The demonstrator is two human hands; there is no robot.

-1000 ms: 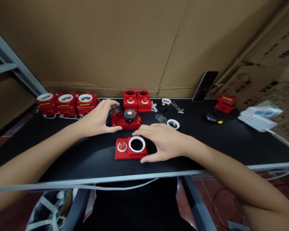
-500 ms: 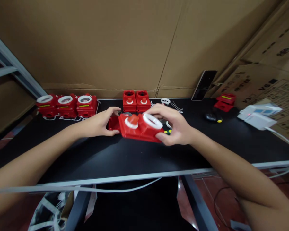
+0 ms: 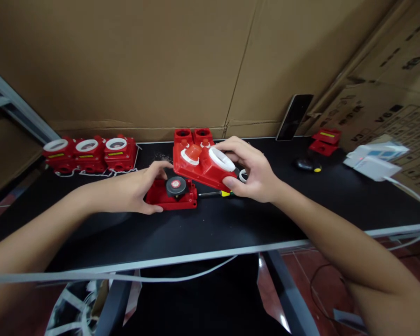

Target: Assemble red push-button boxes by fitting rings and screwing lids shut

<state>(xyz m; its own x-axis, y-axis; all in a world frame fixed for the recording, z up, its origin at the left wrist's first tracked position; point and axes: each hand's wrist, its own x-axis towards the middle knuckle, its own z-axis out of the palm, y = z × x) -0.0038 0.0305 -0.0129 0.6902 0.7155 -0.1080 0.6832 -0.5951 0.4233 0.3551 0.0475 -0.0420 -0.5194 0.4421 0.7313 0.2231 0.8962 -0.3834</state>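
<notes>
In my right hand point(image 3: 250, 170) is a red housing cover point(image 3: 208, 176), tilted and lifted above the table. It carries an orange-red dome point(image 3: 192, 153) in a white collar and a wide white ring point(image 3: 221, 159). My left hand point(image 3: 140, 189) grips the left end of an open red housing base point(image 3: 170, 202) on the table, thumb in front and fingers behind. Inside that base sits a round black part point(image 3: 176, 185) with a red and white label. A screwdriver point(image 3: 212, 193) lies right of the base, its handle partly hidden beneath the cover.
Three assembled red units point(image 3: 90, 156) with white rings stand at the left. Two more red housings point(image 3: 192, 135) are behind the cover. To the right are a black mouse-like object point(image 3: 303, 164), a phone-like slab point(image 3: 294, 117), red parts point(image 3: 325, 142) and a white device point(image 3: 374, 161) with a cable.
My right hand has raised the cover up and away from me, so the base and its black round part now show. My left hand stays on the base; the view has shifted slightly.
</notes>
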